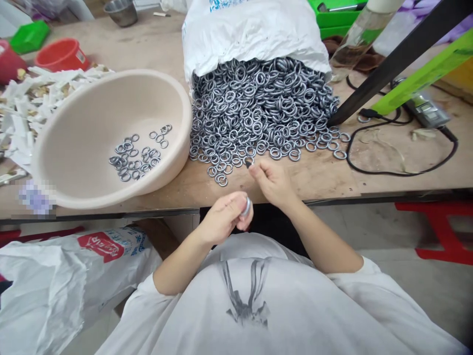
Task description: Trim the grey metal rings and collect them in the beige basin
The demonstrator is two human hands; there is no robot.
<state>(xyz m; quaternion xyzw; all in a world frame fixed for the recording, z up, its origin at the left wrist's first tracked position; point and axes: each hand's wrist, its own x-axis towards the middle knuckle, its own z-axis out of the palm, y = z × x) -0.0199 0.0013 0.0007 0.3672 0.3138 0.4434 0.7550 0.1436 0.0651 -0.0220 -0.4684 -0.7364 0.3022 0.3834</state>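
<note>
My left hand (pixel 223 217) is closed near the table's front edge, with a grey metal ring (pixel 246 206) between its thumb and fingers. Whether more than one ring is in it, I cannot tell. My right hand (pixel 272 181) is pinched just in front of the ring pile, on a small dark pointed piece (pixel 248 162) whose kind is not plain. Behind both hands, a big heap of grey rings (pixel 254 106) spills from a white woven sack (pixel 254 37). To the left, a beige basin (pixel 84 128) contains several loose rings (pixel 129 158).
White scraps (pixel 22 106) lie left of the basin, near a red bowl (pixel 61 54). A metal bowl (pixel 121 12) stands at the back. On the right are a dark slanted bar (pixel 391 64), a green strip (pixel 424 74) and a black cable (pixel 391 172). White sacks (pixel 74 281) sit below the table.
</note>
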